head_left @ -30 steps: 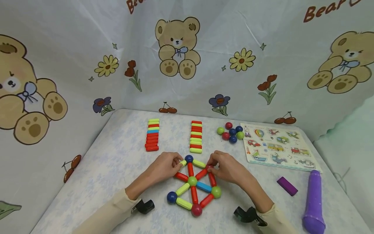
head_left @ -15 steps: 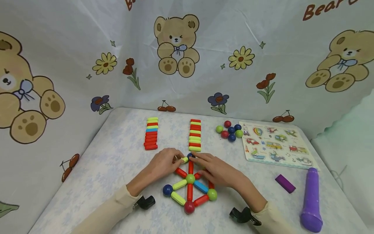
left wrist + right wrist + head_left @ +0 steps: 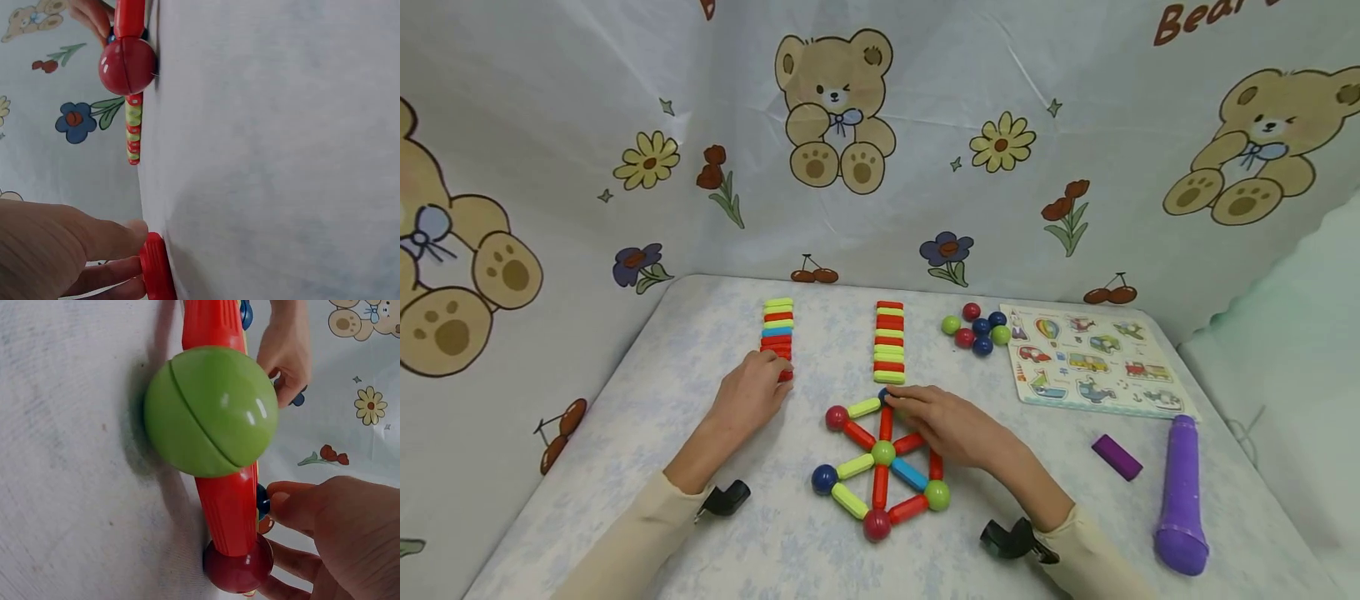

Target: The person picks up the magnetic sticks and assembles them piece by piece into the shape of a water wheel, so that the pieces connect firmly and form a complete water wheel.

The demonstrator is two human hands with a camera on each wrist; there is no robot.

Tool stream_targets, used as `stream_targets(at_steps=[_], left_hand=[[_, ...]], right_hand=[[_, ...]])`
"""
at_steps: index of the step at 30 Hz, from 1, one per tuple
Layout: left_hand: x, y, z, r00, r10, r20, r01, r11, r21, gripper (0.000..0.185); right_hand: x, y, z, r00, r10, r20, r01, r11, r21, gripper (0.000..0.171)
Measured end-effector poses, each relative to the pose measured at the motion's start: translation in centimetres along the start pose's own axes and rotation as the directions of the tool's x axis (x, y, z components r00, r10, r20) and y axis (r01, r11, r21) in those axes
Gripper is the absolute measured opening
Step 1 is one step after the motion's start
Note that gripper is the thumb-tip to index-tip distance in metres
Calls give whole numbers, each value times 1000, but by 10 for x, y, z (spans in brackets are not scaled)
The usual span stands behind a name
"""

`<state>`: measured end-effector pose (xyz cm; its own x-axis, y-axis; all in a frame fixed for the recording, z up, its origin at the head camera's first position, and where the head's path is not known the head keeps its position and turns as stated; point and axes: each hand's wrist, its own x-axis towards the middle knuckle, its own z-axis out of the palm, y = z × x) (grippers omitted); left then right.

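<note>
Where my left hand [image 3: 752, 392] has its fingertips on the near end of the left row of sticks [image 3: 777, 333], the stick that matters is the red stick [image 3: 156, 272] at that end, lying just ahead of the fingers with its long axis across the row, side to side on the worktop [image 3: 625, 433]. From the head view I read the left hand as the nearer one by far; my right hand [image 3: 940, 421] is well apart from that row, resting on the far right part of the wheel of sticks and balls [image 3: 880, 462], its fingertips at the dark blue ball [image 3: 884, 394] on the wheel's far edge. The left wrist view shows what the head view hides: thumb and fingers lightly curled and touching the red stick, though I cannot tell whether they truly pinch it. The right wrist view gives a close look at a green ball [image 3: 212, 412] and a red spoke running to a dark red ball [image 3: 239, 565], with the right fingers loosely bent beside it, gripping nothing that I can see. A second row of sticks [image 3: 889, 342] sits between the hands, farther back
</note>
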<state>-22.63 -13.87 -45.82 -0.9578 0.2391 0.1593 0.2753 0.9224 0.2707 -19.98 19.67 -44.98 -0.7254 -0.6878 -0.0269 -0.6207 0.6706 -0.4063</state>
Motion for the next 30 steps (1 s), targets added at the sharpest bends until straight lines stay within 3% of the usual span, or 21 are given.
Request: stream_targets(at_steps=[5,12,16,19,22,26,30], left_hand=[[-1,-4,-1,1000,-6,26,5,1000,21,21],[-6,-10,0,999,-37,35,39,997,-60,13],[-11,-4,-2,990,-77,119,93,986,-139,18],[-16,8,-4,975,-91,203,136,966,-218,23],[-23,22,-4,966,-60,252,141,938,-315,24],[-32,38,-4,964,-3,264,123,890,-439,24],[-36,48,-2,966,9,257,121,866,-485,25]], right_hand=[[1,-1,-3,1000,22,-12,-22,1000,14,48],[3,-1,2,999,38,-37,-39,999,-32,49],[2,0,2,996,60,-61,-63,997,-48,45],[1,2,0,994,70,-88,-74,996,-42,40],[-1,3,-1,992,68,-109,-71,997,-25,37],[-1,4,-2,991,62,-118,-62,998,4,34],[0,3,-2,992,48,-120,-48,999,5,33]])
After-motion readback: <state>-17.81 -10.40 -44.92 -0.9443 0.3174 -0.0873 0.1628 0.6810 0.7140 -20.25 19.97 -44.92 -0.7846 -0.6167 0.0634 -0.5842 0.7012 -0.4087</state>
